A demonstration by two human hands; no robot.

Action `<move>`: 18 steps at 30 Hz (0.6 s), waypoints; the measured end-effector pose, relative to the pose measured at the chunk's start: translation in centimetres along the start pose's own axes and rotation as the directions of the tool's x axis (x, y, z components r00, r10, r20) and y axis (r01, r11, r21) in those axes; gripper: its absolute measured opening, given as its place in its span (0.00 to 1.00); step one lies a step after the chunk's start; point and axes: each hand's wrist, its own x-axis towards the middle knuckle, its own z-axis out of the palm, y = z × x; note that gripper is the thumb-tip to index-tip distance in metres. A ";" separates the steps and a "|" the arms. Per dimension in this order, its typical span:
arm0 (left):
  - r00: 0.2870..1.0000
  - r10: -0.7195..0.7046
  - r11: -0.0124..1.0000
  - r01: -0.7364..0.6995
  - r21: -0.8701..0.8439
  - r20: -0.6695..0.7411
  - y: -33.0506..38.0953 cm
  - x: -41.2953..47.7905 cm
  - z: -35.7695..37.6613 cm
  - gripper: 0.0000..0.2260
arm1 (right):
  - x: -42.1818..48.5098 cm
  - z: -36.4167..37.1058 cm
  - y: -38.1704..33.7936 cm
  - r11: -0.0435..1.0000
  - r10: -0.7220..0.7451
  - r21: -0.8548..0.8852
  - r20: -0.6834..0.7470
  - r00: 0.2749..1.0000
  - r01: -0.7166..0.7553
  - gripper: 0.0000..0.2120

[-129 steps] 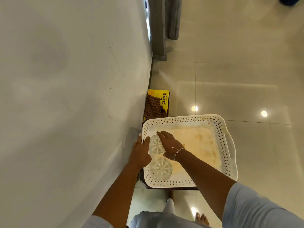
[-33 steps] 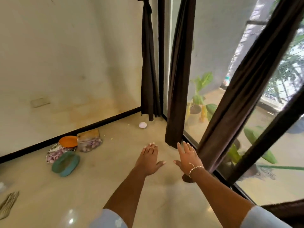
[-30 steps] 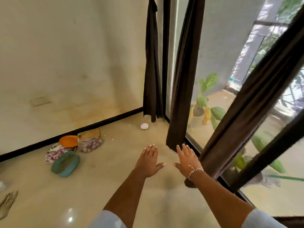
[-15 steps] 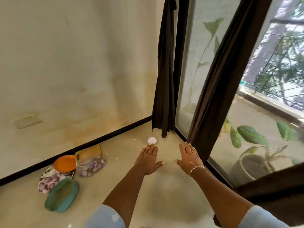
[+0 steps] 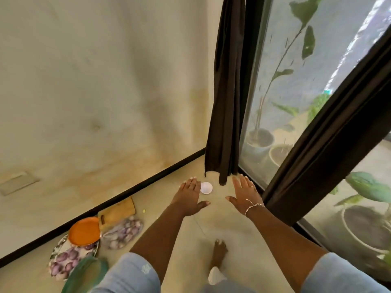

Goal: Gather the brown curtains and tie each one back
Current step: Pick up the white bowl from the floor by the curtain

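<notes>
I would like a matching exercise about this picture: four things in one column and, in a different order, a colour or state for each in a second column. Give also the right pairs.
Column 1
1. curtain in the corner
2. small round dish
3. upper plate of the two
4. left hand

Column 2
A. orange
B. open, holding nothing
C. dark brown, hanging straight down
D. white

Right pairs: 1-C, 2-D, 3-A, 4-B
</notes>
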 end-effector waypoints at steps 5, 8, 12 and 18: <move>1.000 0.016 0.999 -0.016 0.039 -0.009 -4.5 8.2 -3.6 0.36 | 8.7 -0.9 -0.3 0.999 0.031 0.034 0.025 0.999 -0.032 0.35; 0.999 0.029 0.999 -0.030 0.029 0.019 -6.5 12.7 -5.4 0.36 | 13.9 -2.0 -0.5 0.998 0.033 0.055 0.043 0.999 -0.035 0.36; 0.997 0.045 0.997 -0.049 0.061 0.065 -8.8 18.3 -6.7 0.37 | 19.9 -3.2 0.2 0.999 0.024 0.037 0.056 0.998 -0.026 0.36; 0.988 0.063 0.998 -0.066 0.017 0.138 -11.7 23.9 -5.8 0.37 | 25.0 -2.0 0.9 0.999 0.027 0.026 0.151 0.988 -0.031 0.37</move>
